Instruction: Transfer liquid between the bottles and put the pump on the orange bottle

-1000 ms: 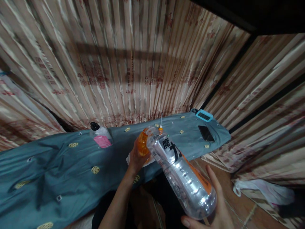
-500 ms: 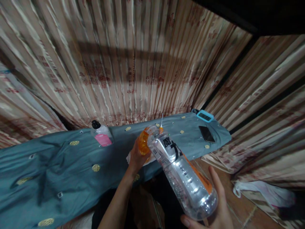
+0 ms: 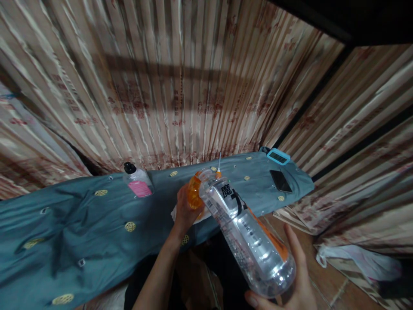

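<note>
Clear bottle (image 3: 247,234): tilted, long axis base-to-mouth, mouth pointing away toward the cloth-covered surface's (image 3: 80,224) front edge. Right hand (image 3: 295,284) wraps base; left hand (image 3: 184,213) clasps orange container (image 3: 194,196).

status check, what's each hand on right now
Left hand closed around small orange container. Right hand gripping base of large clear plastic bottle, tilted neck-first toward it. Teal cloth beneath.

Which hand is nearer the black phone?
Right. The right hand holds the clear bottle's base, below the phone; the left hand grips an orange container farther left.
</note>
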Available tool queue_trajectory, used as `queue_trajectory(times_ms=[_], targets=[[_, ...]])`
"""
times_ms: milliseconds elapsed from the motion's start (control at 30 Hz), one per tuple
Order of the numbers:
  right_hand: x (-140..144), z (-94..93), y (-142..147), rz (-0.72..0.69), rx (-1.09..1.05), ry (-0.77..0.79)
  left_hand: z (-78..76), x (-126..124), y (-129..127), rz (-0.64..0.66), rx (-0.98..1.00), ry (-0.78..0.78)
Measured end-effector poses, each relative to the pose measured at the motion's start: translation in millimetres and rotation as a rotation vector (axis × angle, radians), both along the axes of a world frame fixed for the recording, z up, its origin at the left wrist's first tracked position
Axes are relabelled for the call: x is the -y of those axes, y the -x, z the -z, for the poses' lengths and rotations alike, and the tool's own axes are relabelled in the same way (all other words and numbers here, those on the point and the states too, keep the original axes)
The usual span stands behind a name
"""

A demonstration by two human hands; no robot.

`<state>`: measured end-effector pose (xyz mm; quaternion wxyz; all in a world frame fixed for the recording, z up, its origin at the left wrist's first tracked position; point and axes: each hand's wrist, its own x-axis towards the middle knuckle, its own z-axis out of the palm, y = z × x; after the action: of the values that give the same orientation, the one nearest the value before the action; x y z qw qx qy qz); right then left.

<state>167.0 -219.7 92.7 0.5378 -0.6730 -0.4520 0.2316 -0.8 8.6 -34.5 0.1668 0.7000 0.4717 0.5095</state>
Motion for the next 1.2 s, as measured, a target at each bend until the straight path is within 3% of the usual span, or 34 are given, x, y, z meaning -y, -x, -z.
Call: queue_trajectory(times_ms=[200, 600, 900, 1200], targets=[[0.0, 0.1, -0.4, 0.012, -0.007, 0.02, -3.9, 0.4, -0.5, 0.007, -0.01, -0.01], [-1.2, -0.5, 1.7, 0.046, 0.072, -0.01, 2.8, -1.7, 0.0, 0.01, 0.013, -0.009], [-1.9, -1.9, -0.3, 0.04, 0.149, -0.026, -4.2, 0.9, 0.4, 0.021, 0.019, 0.018], [-1.3, -5.3, 1.2, 0.022, 0.058, 0.026, -4.3, 1.2, 0.2, 0.027, 0.026, 0.046]])
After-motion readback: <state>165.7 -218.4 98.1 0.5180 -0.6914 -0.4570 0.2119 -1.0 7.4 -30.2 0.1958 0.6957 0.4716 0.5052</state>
